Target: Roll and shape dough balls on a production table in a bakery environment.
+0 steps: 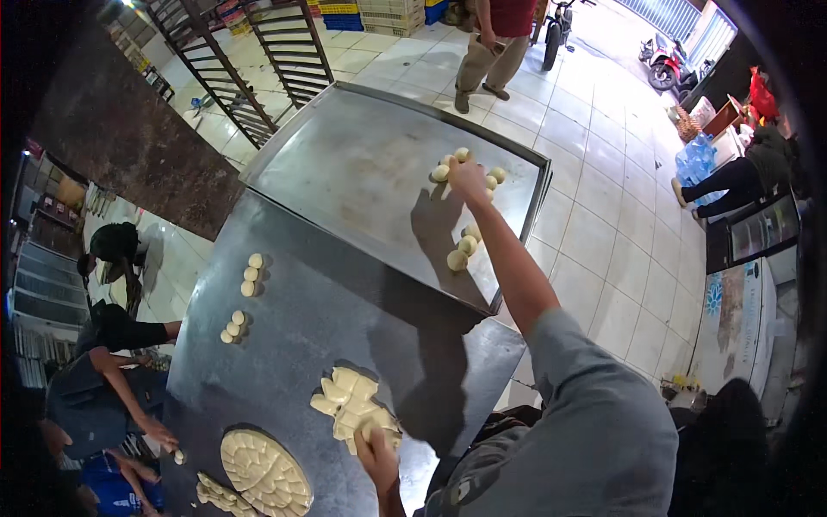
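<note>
My right hand [468,183] reaches over the metal tray [345,181], its fingers closed and pointing down among pale dough balls [440,173]. A ball shows at its fingertips; the fingers partly hide what they grip. More dough balls [457,259] sit in a short row nearer me on the tray. At the table's near side, my left hand [377,458] is closed around a dough piece [370,430], beside a cut slab of dough [346,398]. A round sheet of scored dough [265,472] lies to its left, next to a smaller cut portion [222,495].
Two groups of dough balls [250,275] rest on the metal table [293,362] at left. A co-worker's hand [158,433] is at the table's left edge, near a small dough piece. Slatted racks [284,52] and a standing person [500,43] are beyond the tray.
</note>
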Demonstrator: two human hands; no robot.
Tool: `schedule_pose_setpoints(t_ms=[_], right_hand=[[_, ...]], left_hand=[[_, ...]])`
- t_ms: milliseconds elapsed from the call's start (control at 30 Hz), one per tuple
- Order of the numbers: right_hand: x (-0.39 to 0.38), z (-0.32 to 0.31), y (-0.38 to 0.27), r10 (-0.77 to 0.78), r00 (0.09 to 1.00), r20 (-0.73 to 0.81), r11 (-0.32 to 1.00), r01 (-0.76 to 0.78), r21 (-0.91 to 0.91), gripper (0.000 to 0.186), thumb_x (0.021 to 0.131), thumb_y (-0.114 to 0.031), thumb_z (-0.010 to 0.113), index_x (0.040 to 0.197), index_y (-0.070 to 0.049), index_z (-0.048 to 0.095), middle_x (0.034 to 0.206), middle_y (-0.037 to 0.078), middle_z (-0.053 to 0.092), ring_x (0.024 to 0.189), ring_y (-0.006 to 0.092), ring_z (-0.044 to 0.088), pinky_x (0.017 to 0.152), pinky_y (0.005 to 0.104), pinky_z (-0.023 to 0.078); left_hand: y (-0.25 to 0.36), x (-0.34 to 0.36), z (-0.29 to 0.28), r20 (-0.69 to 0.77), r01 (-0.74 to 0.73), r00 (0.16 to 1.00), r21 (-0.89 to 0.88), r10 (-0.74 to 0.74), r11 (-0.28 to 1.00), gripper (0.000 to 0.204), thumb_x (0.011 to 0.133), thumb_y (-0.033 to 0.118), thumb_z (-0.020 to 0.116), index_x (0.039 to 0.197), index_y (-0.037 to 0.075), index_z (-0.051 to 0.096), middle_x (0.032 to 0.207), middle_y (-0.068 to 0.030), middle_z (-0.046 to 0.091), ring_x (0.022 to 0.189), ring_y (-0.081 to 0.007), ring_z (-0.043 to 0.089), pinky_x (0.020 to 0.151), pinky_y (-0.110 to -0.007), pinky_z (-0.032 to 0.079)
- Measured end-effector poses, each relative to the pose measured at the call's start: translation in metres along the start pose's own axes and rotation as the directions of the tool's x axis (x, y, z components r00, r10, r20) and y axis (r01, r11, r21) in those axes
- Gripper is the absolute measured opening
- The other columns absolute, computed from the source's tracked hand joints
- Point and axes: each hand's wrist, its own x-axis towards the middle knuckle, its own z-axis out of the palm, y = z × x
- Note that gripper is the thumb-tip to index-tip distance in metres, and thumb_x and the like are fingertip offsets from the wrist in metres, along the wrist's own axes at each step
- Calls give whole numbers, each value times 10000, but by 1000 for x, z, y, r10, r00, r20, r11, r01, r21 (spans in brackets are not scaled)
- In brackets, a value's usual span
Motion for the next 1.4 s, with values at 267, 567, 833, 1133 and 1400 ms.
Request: schedule_pose_setpoints(t_ms=[267, 567, 833, 1133, 1400], right_hand=[[-158, -150, 69, -123, 985, -120, 968, 146, 202, 223, 889, -154, 614, 1089, -56, 624, 1026, 103, 519, 822, 185, 546, 665, 288, 483], [-205, -205, 111, -59, 984, -171, 988, 82, 133, 187, 938, -138, 572, 1082, -23, 601, 1015, 77, 515, 775, 134, 497, 663, 263, 439], [-237, -180, 75, -371, 920, -126, 900, 390, 196, 143, 917, -63, 558, 1036, 10, 588, 915, 82, 530, 726, 153, 468, 664, 264, 422], [-301, -120, 34, -567, 743, 355, 813, 438, 384, 153, 930, -85, 562, 1058, -8, 593, 869, 67, 566, 712, 143, 497, 667, 256, 432], [-336, -80, 39, -698, 546, 464, 714, 474, 515, 165, 927, -108, 581, 1067, -25, 602, 798, 43, 581, 635, 130, 494, 601, 254, 429]], left_hand=[[152, 153, 152, 275, -869, 493, 104, 825, 484, 397, 836, 151, 699, 1198, 59, 567, 940, -122, 594, 754, -298, 587, 656, -377, 496], [134, 278, 225, 295, -805, 521, 483, 801, 345, 435, 932, 375, 538, 1213, 42, 550, 1110, -131, 618, 924, -299, 603, 740, -402, 488], [236, 68, -21, -88, -917, 375, -180, 923, 356, 287, 795, 48, 641, 1059, 99, 540, 1058, -107, 549, 850, -198, 542, 791, -399, 488], [160, -48, -127, -443, -822, 441, 148, 780, 549, 276, 803, 45, 627, 1062, 91, 544, 1029, -99, 549, 830, -190, 535, 770, -382, 477], [112, -96, -148, -617, -781, 330, 246, 714, 574, 267, 810, 43, 614, 1066, 82, 547, 1000, -90, 548, 810, -182, 527, 749, -365, 465]])
